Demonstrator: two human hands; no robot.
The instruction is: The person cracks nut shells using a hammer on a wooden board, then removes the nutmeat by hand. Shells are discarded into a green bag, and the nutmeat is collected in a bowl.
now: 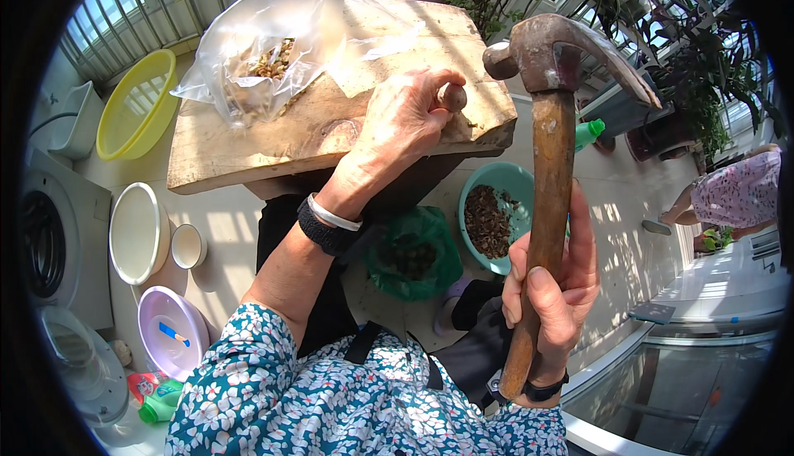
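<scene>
My left hand [397, 114] pinches a round brown nut [453, 97] between thumb and fingers, over the right part of a thick wooden board [248, 158]. In my right hand [561, 294] is a claw hammer [552, 152], gripped low on its wooden handle, head raised and to the right of the board. A clear plastic bag [310, 6] lies on the board's left half, with pale brown pieces [276, 62] inside. Below the board, a green plastic bag [440, 235] holds dark round things, probably nuts. Broken brown shells [487, 226] fill part of a teal basin [524, 180] beside it.
On the left floor stand a yellow basin [164, 83], a white basin [136, 232], a small cup [188, 247] and a purple basin [192, 313]. A washing machine [87, 226] is farther left. Potted plants line the upper right; a person [735, 186] is at far right.
</scene>
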